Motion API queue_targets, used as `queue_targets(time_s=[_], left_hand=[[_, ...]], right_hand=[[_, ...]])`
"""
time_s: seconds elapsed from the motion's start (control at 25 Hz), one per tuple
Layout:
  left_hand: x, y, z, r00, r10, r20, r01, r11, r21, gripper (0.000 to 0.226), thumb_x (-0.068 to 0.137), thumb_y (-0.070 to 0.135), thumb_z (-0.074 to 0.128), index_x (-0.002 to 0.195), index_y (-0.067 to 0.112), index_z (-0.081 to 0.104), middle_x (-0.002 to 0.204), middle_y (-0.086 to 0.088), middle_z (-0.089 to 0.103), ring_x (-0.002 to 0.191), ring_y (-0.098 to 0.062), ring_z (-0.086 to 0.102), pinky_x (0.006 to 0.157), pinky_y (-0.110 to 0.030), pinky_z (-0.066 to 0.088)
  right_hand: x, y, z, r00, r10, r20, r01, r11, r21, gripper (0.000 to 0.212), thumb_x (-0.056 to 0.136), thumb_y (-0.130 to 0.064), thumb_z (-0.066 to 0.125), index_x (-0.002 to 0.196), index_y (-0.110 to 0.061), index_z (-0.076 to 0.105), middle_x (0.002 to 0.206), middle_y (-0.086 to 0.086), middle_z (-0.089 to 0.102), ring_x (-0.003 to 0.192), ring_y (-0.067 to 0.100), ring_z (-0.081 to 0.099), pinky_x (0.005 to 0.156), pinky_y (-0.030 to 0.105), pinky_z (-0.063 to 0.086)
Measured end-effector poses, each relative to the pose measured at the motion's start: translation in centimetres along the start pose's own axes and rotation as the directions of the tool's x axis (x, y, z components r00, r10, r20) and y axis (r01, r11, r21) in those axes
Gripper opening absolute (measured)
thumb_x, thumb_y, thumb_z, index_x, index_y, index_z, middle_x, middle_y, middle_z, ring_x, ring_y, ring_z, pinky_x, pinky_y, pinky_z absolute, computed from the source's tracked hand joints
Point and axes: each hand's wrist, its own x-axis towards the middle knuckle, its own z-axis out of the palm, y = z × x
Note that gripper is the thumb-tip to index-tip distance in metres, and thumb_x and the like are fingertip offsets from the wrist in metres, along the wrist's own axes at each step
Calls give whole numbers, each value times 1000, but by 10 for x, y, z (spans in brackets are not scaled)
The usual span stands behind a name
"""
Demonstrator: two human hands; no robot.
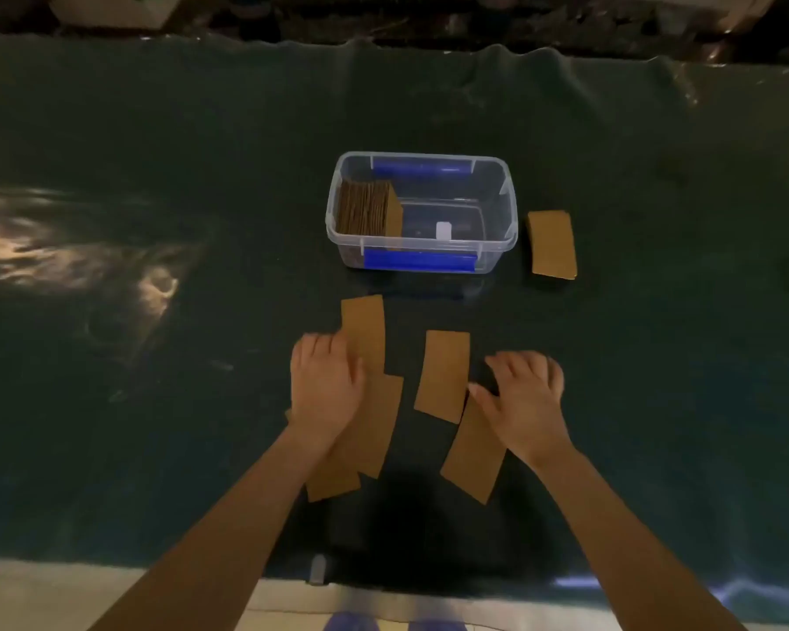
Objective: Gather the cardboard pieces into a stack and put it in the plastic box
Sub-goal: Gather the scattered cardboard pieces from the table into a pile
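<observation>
1. Head view: your left hand (325, 385) lies flat, palm down, on the dark green surface (156, 184). Its fingers (313, 348) are spread and open, gripping nothing, and they press on the overlapped cardboard pieces at the left.
2. Those left pieces are three: a far piece (364, 330) touching your fingertips, a middle piece (381, 425) partly under your palm, and a near piece (331, 482) showing from under your forearm.
3. Your right hand (527, 400) also rests palm down, open and holding nothing. Its thumb touches the edge of the centre cardboard piece (443, 375), and the hand covers the far end of a tilted piece (474, 453) that lies nearer you.
4. The plastic box (493, 261), clear with blue clips on its long sides, stands farther off on the surface, beyond the loose pieces and apart from them.
5. Inside the box, a stack of cardboard (367, 207) stands on edge against the left wall; the right part of the box is bare.
6. A second, flat stack (552, 243) lies on the surface just beside the box's right wall, outside it.
7. Lighting is dim, and a bright glare patch (42, 248) marks the cloth at the left.
</observation>
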Motion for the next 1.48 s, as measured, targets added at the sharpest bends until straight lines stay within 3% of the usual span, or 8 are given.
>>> queue_targets(time_s=[0.16,0.36,0.68,0.92,1.12,1.28,1.4,1.48], left_hand=[[-37,-1,9,990,-82,110,66,988,141,47,83,50,49,119,20,49,114,-4,57,109,-24,45,92,-41,32],[-43,10,15,966,-181,183,155,977,147,60,76,58,57,119,18,42,116,-2,56,110,-23,46,93,-39,34],[-18,11,1,969,-235,71,246,927,-285,25,78,28,70,73,23,46,69,9,45,80,-22,49,75,-34,34],[30,19,3,928,-372,36,354,843,-405,23,80,27,68,94,10,61,92,-10,64,95,-28,55,88,-41,43],[-2,-13,-8,927,-376,-4,370,913,-173,48,77,44,67,109,11,56,108,-13,60,104,-31,49,86,-39,40],[-40,-39,-17,873,-376,312,283,909,305,74,64,61,68,120,20,42,120,-3,49,115,-23,42,95,-36,38],[-30,-40,-25,809,-382,447,276,918,285,64,66,54,70,116,22,48,116,-2,46,116,-23,40,97,-34,38],[-17,-47,-34,845,-279,457,241,960,140,44,70,46,71,104,22,58,100,-1,47,110,-24,44,90,-32,41]], right_hand=[[-19,16,-7,991,-23,130,49,978,-204,76,72,-73,45,131,-26,42,128,-3,46,124,23,31,108,48,17],[-14,5,-5,982,2,188,31,985,-171,73,66,-63,64,123,-25,41,124,-3,46,119,21,35,102,43,22],[12,4,-13,951,-256,171,243,966,93,45,69,-53,67,104,-29,51,100,-10,36,103,14,33,91,33,24],[78,-20,-12,946,-252,205,240,967,81,54,68,-49,72,110,-24,48,121,0,39,112,18,33,94,35,27],[96,-27,-10,930,-242,276,234,970,61,68,65,-46,74,120,-26,40,121,1,44,113,20,36,96,39,28],[101,-31,-13,913,-242,327,257,966,-1,63,65,-46,74,117,-26,42,119,2,45,112,21,36,96,40,29],[102,-34,-15,904,-241,353,266,964,-24,60,65,-47,73,112,-25,44,115,2,45,109,21,37,95,40,30],[104,-34,-17,898,-242,368,273,961,-35,56,66,-48,72,109,-24,45,111,1,44,107,20,37,95,40,31]])
